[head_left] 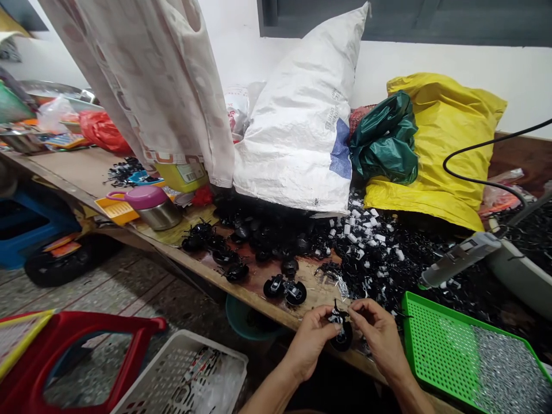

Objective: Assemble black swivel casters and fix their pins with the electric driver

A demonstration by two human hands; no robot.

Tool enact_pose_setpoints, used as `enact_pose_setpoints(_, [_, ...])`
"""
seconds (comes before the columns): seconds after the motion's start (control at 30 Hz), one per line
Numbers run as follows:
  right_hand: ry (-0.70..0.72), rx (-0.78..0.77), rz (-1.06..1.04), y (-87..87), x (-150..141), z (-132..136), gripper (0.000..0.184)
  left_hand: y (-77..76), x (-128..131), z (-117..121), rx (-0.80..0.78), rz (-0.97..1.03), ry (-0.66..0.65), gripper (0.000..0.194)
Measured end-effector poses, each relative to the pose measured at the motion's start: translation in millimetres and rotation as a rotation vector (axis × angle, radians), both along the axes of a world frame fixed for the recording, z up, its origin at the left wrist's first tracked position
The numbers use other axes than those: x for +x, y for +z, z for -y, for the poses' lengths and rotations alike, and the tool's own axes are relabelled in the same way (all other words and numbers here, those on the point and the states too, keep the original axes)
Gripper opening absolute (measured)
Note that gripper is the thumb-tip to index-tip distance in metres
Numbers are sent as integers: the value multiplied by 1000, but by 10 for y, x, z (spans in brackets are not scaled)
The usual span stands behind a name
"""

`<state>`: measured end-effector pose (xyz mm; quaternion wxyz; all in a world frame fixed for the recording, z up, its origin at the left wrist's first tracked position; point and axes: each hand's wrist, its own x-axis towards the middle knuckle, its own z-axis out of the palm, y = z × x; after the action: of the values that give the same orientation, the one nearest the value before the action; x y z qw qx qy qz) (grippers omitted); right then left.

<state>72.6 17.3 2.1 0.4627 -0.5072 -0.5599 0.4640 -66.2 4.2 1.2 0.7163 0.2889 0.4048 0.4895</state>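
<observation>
My left hand (309,340) and my right hand (378,333) meet at the near edge of the wooden bench (86,167). Together they pinch a small black caster wheel (341,333) with a metal bracket on top. The left fingers grip the wheel's left side. The right fingers pinch the bracket from the right. Just beyond lie two more black casters (285,288), and behind them a heap of black wheels (259,230) and small black and white parts (366,241).
A green perforated tray (440,339) holding small metal pieces sits right of my hands. A white sack (302,126), green bag and yellow bag stand behind. A grey tool (461,256) with a black cable lies right. A red stool (81,356) and white basket (181,374) sit on the floor.
</observation>
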Motion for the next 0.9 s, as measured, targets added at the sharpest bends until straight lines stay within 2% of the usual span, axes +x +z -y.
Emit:
enact_pose_setpoints(0.13, [33,153,155,-36,-15,55,12,5,12,18,16,-14,-10,19])
enact_pose_setpoints(0.23, [85,369,282,-71,0,80,9,-7,10,31,20,9,-8,20])
enact_pose_setpoints(0.33, [107,596,366,-87,10,94,17,-23,7,42,-50,79,7,25])
enact_pose_setpoints(0.4, [107,668,380,-90,9,98,24,-35,6,47,-114,108,41,29])
enact_pose_setpoints(0.47, [95,643,373,-89,13,99,21,-43,5,54,-146,123,63,30])
enact_pose_setpoints(0.57, [119,521,359,-71,45,100,9,-37,-5,71,-105,90,35,25])
enact_pose_setpoints(0.73, [236,278,284,-25,140,131,11,33,-38,93,73,-96,-84,17])
enact_pose_setpoints(0.83, [245,92,151,-45,168,159,12,86,-59,94,205,-261,-140,14])
enact_pose_setpoints(0.9, [244,-4,44,-70,171,169,14,121,-75,94,241,-351,-175,14])
